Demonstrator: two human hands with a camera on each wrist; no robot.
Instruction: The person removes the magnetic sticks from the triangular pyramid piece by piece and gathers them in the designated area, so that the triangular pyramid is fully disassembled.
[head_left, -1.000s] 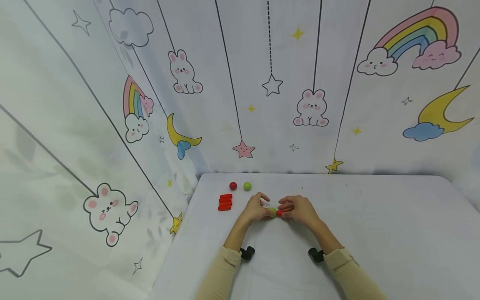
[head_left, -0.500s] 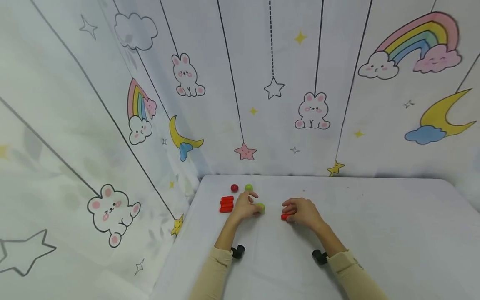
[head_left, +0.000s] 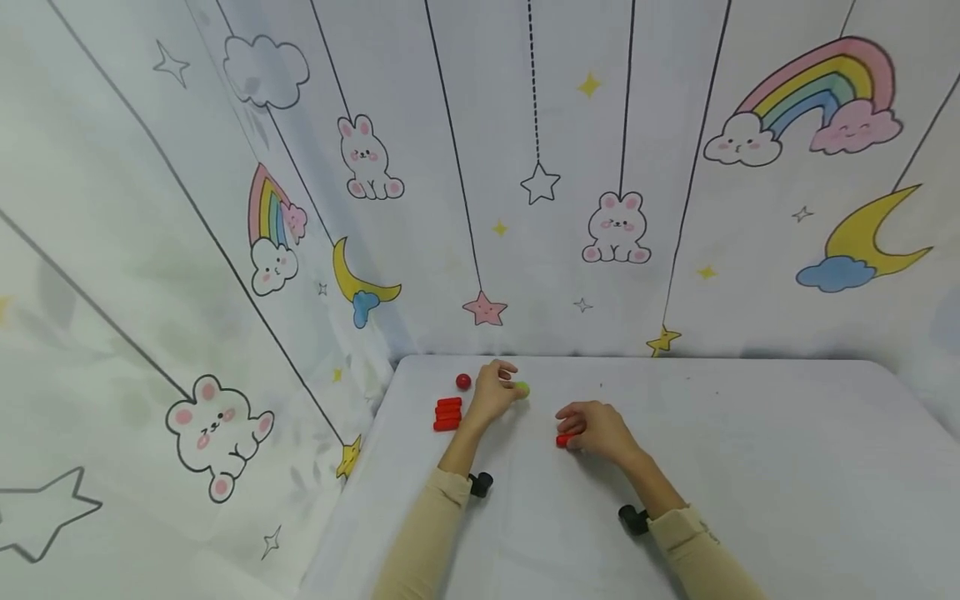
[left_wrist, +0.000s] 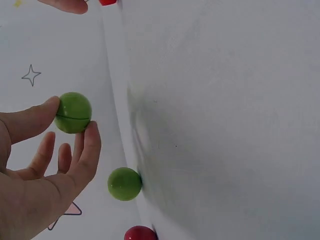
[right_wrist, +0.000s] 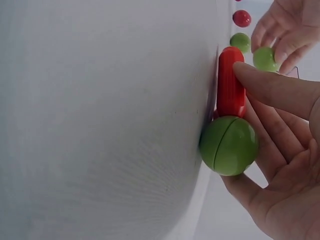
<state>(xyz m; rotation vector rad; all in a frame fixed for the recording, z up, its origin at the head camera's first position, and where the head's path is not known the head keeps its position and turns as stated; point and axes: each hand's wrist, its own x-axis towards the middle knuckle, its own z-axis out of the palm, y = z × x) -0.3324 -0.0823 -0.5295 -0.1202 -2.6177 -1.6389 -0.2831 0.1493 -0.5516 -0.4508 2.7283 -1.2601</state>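
My left hand (head_left: pixel 492 393) pinches a glossy green ball (left_wrist: pixel 73 112) between thumb and fingertips, just off the table at its back left. A second green ball (left_wrist: pixel 125 184) rests on the tabletop beside it, hidden behind that hand in the head view. Next to this one lies a red ball (head_left: pixel 463 382). Near the table's middle, my right hand (head_left: pixel 602 431) grips a short red rod (right_wrist: pixel 231 82) with the thumb on its side. Another green ball (right_wrist: pixel 229 145) touches the rod's near end, with fingers behind it; the head view hides this ball.
Several red rods (head_left: pixel 447 414) lie in a stacked row on the left of the white table (head_left: pixel 750 467). A patterned white curtain (head_left: pixel 555 108) rises behind the table and along its left side. Black wrist cameras (head_left: pixel 482 484) sit on both forearms.
My left hand has drawn its green ball away from the red rod's left end, moving left and then back towards the far edge. The right hand stays nearly in place, still holding the rod.
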